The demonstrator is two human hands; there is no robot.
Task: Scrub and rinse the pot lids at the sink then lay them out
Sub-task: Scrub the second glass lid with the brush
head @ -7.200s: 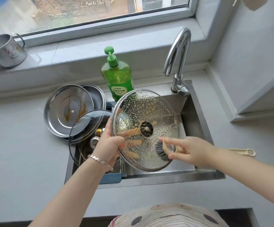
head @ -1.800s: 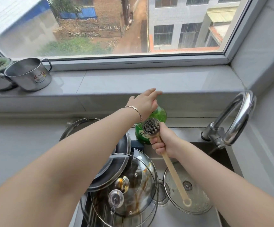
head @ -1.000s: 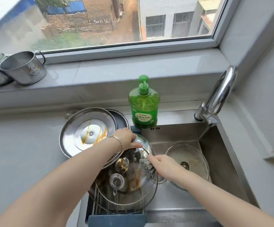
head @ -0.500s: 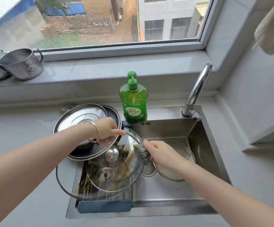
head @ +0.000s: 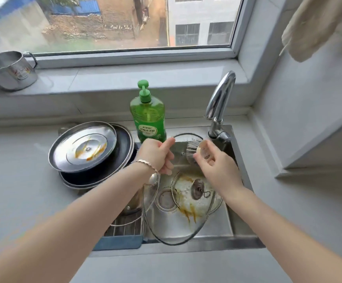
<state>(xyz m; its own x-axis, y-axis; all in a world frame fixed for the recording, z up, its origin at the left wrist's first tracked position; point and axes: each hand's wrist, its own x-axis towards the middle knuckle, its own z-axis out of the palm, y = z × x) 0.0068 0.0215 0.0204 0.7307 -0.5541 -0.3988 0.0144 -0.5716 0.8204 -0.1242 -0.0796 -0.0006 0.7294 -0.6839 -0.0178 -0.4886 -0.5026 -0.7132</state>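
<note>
My left hand (head: 157, 155) grips the upper left rim of a large glass lid (head: 186, 207). The lid has a metal knob and orange stains, and it hangs tilted over the sink (head: 245, 240). My right hand (head: 217, 168) holds a wooden dish brush (head: 193, 150), its bristles at the lid's upper part near the sink's back wall. Another glass lid (head: 133, 207) leans in the rack at the sink's left. On the counter to the left, a steel lid (head: 82, 148) streaked with orange lies on a dark lid (head: 123, 160).
A green soap bottle (head: 148, 119) stands behind the sink, with the tap (head: 219, 99) to its right. On the windowsill at the left sits a steel mug (head: 8, 70). The rack's blue edge (head: 117, 242) lines the sink front. A cloth (head: 319, 23) hangs at the top right.
My left hand has carried the big glass lid from the rack to the middle of the sink. My right hand has moved the brush up toward the sink's back.
</note>
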